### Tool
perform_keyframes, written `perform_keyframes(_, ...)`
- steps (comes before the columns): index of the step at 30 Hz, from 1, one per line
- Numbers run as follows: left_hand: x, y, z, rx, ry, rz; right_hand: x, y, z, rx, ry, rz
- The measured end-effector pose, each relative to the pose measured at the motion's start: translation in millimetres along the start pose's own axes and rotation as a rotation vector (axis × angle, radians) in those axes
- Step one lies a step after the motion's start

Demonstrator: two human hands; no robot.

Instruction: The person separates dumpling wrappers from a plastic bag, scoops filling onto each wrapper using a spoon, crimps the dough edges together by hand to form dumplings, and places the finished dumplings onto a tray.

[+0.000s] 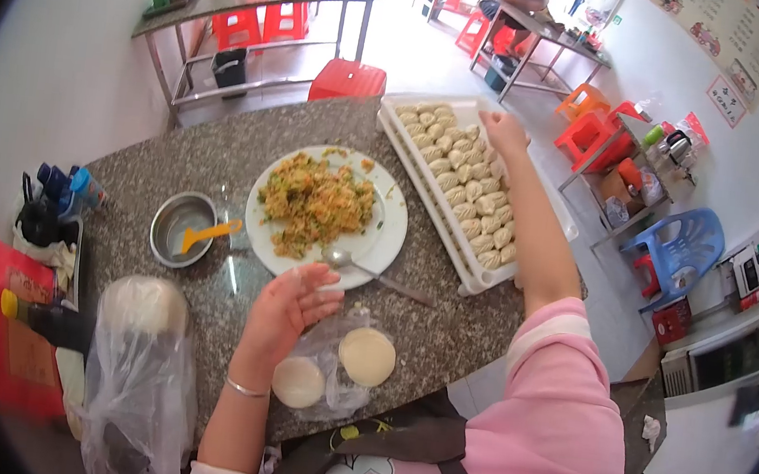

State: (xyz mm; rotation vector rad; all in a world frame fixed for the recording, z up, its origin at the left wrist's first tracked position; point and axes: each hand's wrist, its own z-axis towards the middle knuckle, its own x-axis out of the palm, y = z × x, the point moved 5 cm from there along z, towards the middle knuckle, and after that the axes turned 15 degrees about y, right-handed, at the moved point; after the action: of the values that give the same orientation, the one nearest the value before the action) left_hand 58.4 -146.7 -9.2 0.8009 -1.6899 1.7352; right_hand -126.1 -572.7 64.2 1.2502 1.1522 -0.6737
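My right hand (504, 132) reaches over the far end of a white tray (430, 207) filled with rows of pleated dumplings (466, 177); its fingers are bent down, and what they hold, if anything, is too small to tell. My left hand (294, 307) hangs with fingers apart and nothing in it, just below a white plate (388, 243) of chopped filling (313, 201). A metal spoon (384, 280) leans on the plate's near rim. Two round dough wrappers (367, 357) (298, 382) lie on clear plastic near my left wrist.
Left of the plate stands a metal bowl (173, 256) with an orange-handled scraper (211, 235). A plastic bag (146, 351) and dark bottle (52, 321) are at the left. Beyond the speckled counter (212, 143) are tables, stools and a seated person (518, 5).
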Motion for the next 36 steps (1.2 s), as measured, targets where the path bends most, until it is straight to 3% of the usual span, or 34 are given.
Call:
perform_keyframes(3, -8.4, 1.0, -0.1, 0.038, -0.049, 0.208, -1.9, 35.4, -69.3, -0.523, -0.124, 0.333)
perform_keyframes(7, -11.5, 0.5, -4.4, -0.01, -0.137, 0.508, 29.9, 85.3, -226.0, -0.805, 0.143, 0.359)
perform_keyframes(9, -1.0, -1.2, -2.3, 0.012, -0.012, 0.701, 63.8, 89.0, -281.5, -1.009, 0.374, 0.211)
perform_keyframes(11, 16.5, 4.5, -7.0, -0.009, 0.026, 0.806, 90.8, 82.7, -319.2, -0.954, 0.506, 0.26)
perform_keyframes(13, 29.9, 12.7, -14.9, 0.037, 0.106, 1.147, 117.3, 68.4, -336.8, -0.943, 0.307, 0.259)
perform_keyframes(14, 33.9, 18.7, -21.6, 0.034, 0.105, 1.147, 125.8, 61.9, -342.9, -0.929, 0.222, 0.217)
perform_keyframes(16, 47.5, 29.5, -34.9, 0.03, 0.07, 1.582, 134.6, 54.0, -351.1, -0.908, 0.171, 0.231)
perform_keyframes(20, 51.6, 40.8, -51.7, 0.092, -0.075, 1.787, 138.1, 51.4, -356.9, -0.845, 0.062, 0.242)
perform_keyframes(33, 52.2, 55.0, -60.3, 0.154, -0.107, 1.863, 136.5, 51.8, -358.3, -0.713, 0.073, 0.253)
perform_keyframes(35, 52.5, 53.7, -63.7, 0.192, -0.092, 1.527, 135.8, 52.0, -358.8, -0.769, 0.084, 0.206)
perform_keyframes(36, 57.3, 51.0, -65.9, 0.191, -0.093, 1.527, 132.8, 53.5, -360.4, -0.77, 0.085, 0.206)
